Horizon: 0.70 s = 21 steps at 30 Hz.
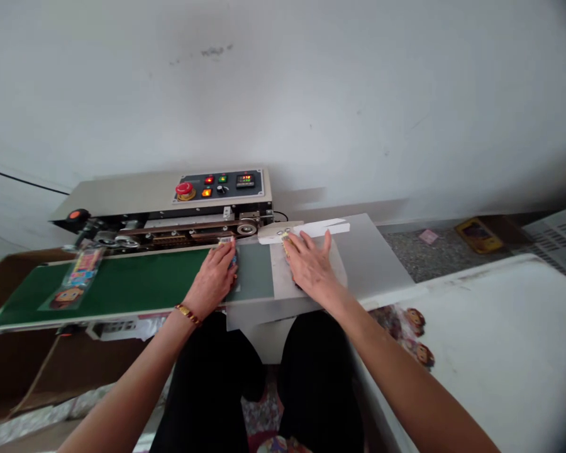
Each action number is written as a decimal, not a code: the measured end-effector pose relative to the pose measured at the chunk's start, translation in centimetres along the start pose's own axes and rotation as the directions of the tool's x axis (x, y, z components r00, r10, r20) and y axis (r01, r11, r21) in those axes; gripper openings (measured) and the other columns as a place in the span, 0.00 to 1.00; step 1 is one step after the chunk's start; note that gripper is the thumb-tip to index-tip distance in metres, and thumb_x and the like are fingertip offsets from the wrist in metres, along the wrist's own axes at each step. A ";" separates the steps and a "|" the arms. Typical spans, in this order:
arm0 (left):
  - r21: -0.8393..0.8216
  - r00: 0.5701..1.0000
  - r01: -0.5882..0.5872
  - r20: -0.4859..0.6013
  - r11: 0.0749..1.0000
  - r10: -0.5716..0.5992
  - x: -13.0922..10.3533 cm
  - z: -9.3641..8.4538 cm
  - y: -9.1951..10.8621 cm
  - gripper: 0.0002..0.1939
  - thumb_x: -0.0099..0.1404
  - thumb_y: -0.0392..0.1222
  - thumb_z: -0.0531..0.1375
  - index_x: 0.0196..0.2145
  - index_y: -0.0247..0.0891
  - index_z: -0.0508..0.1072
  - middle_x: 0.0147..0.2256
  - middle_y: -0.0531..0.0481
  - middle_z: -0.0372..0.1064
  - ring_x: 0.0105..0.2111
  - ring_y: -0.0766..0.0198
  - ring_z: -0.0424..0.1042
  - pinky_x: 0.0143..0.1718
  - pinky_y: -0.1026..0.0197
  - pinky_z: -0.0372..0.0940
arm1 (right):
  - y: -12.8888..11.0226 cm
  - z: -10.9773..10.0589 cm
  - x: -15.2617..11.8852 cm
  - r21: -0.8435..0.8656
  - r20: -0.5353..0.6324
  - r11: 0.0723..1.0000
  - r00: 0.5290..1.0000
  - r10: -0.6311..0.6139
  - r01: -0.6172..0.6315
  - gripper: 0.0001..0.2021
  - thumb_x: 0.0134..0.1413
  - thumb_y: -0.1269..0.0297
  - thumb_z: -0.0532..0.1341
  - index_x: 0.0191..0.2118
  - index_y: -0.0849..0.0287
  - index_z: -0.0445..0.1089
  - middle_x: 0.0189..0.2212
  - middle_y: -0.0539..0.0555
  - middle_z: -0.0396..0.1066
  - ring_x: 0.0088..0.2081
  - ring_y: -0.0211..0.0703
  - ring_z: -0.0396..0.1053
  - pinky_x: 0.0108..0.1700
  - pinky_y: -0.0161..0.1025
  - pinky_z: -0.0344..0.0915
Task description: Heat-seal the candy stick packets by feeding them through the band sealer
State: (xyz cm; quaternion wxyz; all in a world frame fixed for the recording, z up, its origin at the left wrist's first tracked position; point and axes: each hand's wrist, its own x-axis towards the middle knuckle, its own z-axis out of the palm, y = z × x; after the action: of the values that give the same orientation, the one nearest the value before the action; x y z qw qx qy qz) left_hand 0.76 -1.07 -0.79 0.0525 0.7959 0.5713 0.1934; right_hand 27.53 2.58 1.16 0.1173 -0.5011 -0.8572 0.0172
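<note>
Head view: our left hand (pixel 216 272) covers a packet (pixel 225 240), grip unclear to us; our right hand (pixel 310 261), spread wide, rests over a second packet (pixel 285 234). A third packet (pixel 79 272), far along the belt (pixel 146 274), looks done; loose packets (pixel 423 354) on the surface (pixel 500 340) seem left.

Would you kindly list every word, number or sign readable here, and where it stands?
Display: perhaps "170" in red and green, too blurred to be sure.
Panel: labels too small.
Belt packet: print too blurred.
Packets at left hand and right hand: print too small, partly covered.
Floor box: print unreadable.
</note>
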 end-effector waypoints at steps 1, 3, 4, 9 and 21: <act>0.006 1.000 0.017 -0.003 1.000 -0.017 -0.6 -0.4 -1.0 0.24 0.74 0.41 0.48 0.64 0.34 0.65 0.67 0.37 0.61 0.67 0.49 0.60 0.69 0.39 0.55 | -0.5 0.1 0.3 0.013 -0.003 1.000 1.000 0.004 -0.004 0.23 0.68 0.73 0.48 0.64 0.57 0.65 0.66 0.62 0.63 0.68 0.62 0.55 0.66 0.82 0.29; 0.012 0.998 0.060 -0.011 0.998 -0.060 -1.8 -1.3 -3.0 0.25 0.74 0.43 0.48 0.65 0.34 0.64 0.67 0.38 0.61 0.67 0.48 0.60 0.69 0.38 0.54 | -1.0 0.3 0.7 0.034 -0.006 0.999 1.000 0.016 -0.016 0.23 0.68 0.73 0.49 0.63 0.57 0.65 0.65 0.62 0.64 0.67 0.63 0.56 0.66 0.82 0.29; 0.012 0.997 0.079 -0.013 0.997 -0.079 -2.4 -1.8 -4.1 0.25 0.74 0.43 0.48 0.65 0.34 0.64 0.67 0.37 0.61 0.68 0.48 0.59 0.69 0.38 0.54 | -1.1 0.4 0.8 0.038 -0.007 0.999 1.000 0.019 -0.019 0.22 0.68 0.73 0.49 0.63 0.57 0.66 0.65 0.62 0.64 0.67 0.63 0.56 0.66 0.82 0.28; 0.116 0.970 0.229 -0.104 0.966 -0.218 -5.6 -4.4 -8.1 0.24 0.73 0.44 0.48 0.61 0.36 0.69 0.62 0.36 0.67 0.63 0.45 0.65 0.68 0.33 0.52 | -1.1 0.3 0.8 0.054 -0.018 0.998 1.000 0.012 -0.011 0.22 0.68 0.72 0.50 0.63 0.57 0.66 0.64 0.62 0.66 0.66 0.63 0.58 0.66 0.83 0.29; -0.057 0.986 -0.090 -0.146 0.994 0.081 0.4 2.1 6.1 0.18 0.74 0.39 0.51 0.57 0.37 0.70 0.58 0.39 0.72 0.61 0.52 0.68 0.67 0.41 0.59 | -1.5 0.1 1.0 0.102 -0.001 0.995 1.000 0.010 -0.010 0.23 0.63 0.76 0.51 0.59 0.55 0.69 0.62 0.59 0.69 0.64 0.61 0.61 0.67 0.80 0.28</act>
State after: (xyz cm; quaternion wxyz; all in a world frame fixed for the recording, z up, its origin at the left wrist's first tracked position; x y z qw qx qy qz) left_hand 7.04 -2.50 -0.75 0.0283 0.8015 0.5326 0.2705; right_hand 25.80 2.69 1.43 0.1434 -0.4989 -0.8525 0.0610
